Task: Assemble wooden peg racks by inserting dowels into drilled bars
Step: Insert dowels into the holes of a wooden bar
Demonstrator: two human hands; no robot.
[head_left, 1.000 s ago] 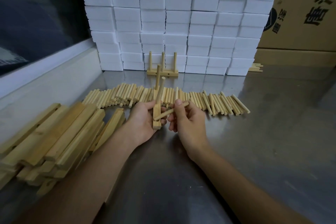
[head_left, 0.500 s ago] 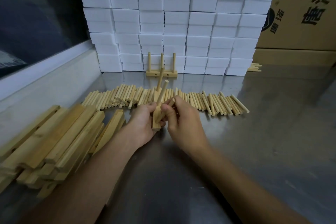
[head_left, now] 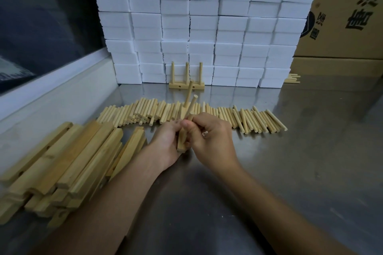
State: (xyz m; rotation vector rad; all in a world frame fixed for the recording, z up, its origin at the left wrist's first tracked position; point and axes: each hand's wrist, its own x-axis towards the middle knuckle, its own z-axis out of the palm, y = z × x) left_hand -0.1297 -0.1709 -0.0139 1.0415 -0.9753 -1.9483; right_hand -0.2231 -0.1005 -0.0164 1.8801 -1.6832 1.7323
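A person's left hand (head_left: 167, 141) grips a drilled bar (head_left: 182, 143) just in front of the long row of loose dowels (head_left: 207, 116) on the steel table (head_left: 310, 161), while the right hand (head_left: 211, 136) pinches a dowel (head_left: 190, 118) at the bar's near holes. Two dowels (head_left: 191, 103) already rise from this bar, so by appearance the rack is on its third peg; whether that peg is seated cannot be told. Behind the row, against the wall of white boxes (head_left: 203, 27), stands one finished rack (head_left: 186, 83) with three pegs. Left of the row lies a heap of undrilled-looking and drilled bars (head_left: 68, 161), untouched. Judging by that heap and the many dowels, most of the work remains.
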